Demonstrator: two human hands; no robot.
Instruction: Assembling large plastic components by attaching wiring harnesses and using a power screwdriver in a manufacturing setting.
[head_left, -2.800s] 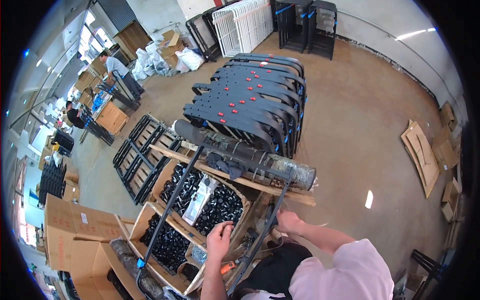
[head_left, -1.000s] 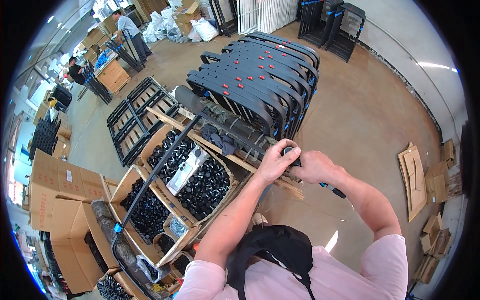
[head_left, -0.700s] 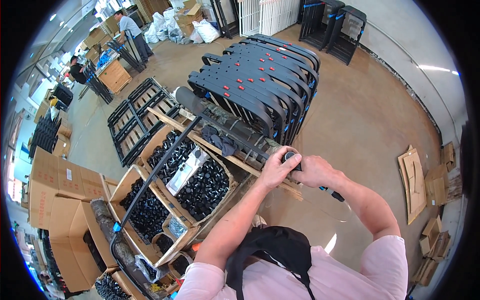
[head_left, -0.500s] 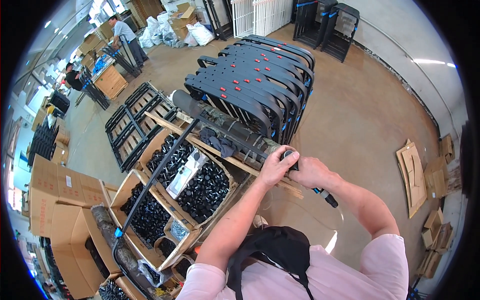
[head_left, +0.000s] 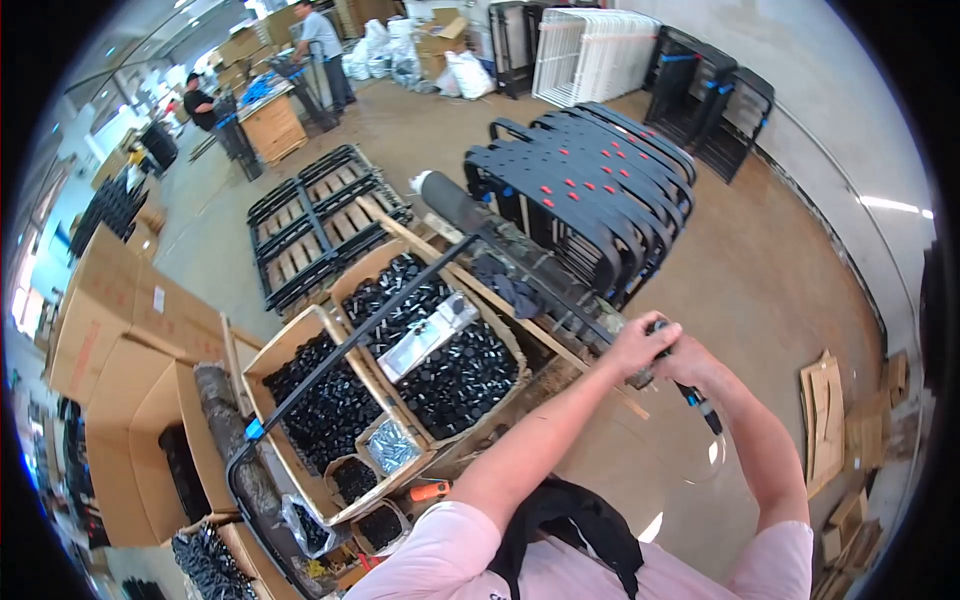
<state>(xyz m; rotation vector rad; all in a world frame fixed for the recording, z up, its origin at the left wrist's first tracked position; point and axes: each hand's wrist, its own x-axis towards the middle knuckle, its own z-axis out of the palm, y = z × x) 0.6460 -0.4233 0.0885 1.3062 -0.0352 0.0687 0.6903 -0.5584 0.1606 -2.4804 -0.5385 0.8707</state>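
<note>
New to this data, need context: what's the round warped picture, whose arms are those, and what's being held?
There is no machine here. A person wears a fisheye camera on the head; it looks down, so straight edges bend and the corners go black. The two arms from the lower edge are that person's own.

Both hands meet at the near end of a long dark roll lying on a wooden bench. The left hand grips that end; the right hand is closed on a thin dark tool, and a clear film hangs below it.

Left of the bench stand open boxes of small black parts. Behind the roll is a stack of black frames. At top left, other people work at a table.
</note>
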